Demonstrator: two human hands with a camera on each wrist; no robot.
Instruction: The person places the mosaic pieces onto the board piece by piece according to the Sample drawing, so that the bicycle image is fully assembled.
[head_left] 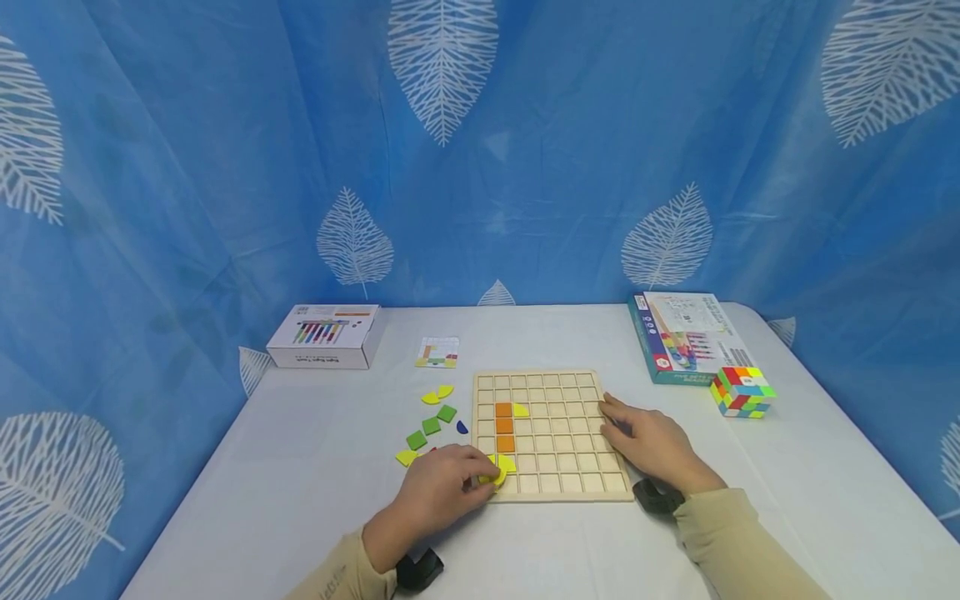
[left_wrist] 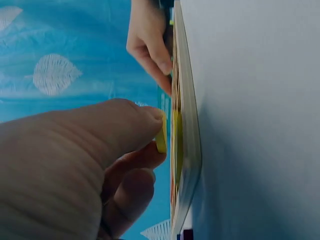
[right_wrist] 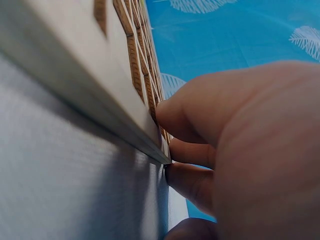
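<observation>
In the head view a wooden grid board (head_left: 553,498) lies on the table. My left hand (head_left: 442,487) is over its near left corner and pinches a yellow quarter-circle tile (left_wrist: 161,137) between thumb and fingertips. Beneath it, other yellow tiles (head_left: 508,463) sit in the board. Three orange square tiles (head_left: 505,426) form a column in the grid, with a yellow quarter-circle tile (head_left: 521,410) to the right of the top one. At the board's right edge my right hand (head_left: 660,446) holds the rim, thumb and fingertips against it (right_wrist: 260,130).
Left of the board lie several green squares (head_left: 431,426), yellow tiles (head_left: 431,398) and a blue half-round tile (head_left: 461,427). A pattern card (head_left: 437,352) and a white box (head_left: 326,337) stand beyond them. At the back right are a teal-edged box (head_left: 690,337) and a puzzle cube (head_left: 742,392).
</observation>
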